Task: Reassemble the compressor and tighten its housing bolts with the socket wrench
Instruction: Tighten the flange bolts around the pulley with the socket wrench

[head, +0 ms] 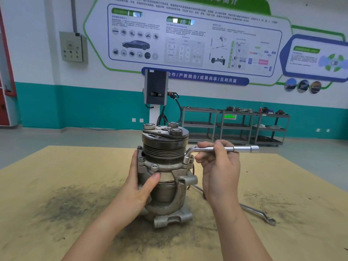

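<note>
The grey metal compressor stands upright on the cardboard-covered table, pulley and clutch plate on top. My left hand grips its housing from the left, thumb across the front. My right hand holds the handle of a shiny L-shaped socket wrench. The wrench's short socket end sits down on a housing bolt at the right side of the flange. Other bolt heads show on the flange's left.
A ring spanner lies on the table to the right of the compressor, partly behind my right forearm. Dark grease stains mark the cardboard. Metal shelf carts and a charging post stand by the far wall.
</note>
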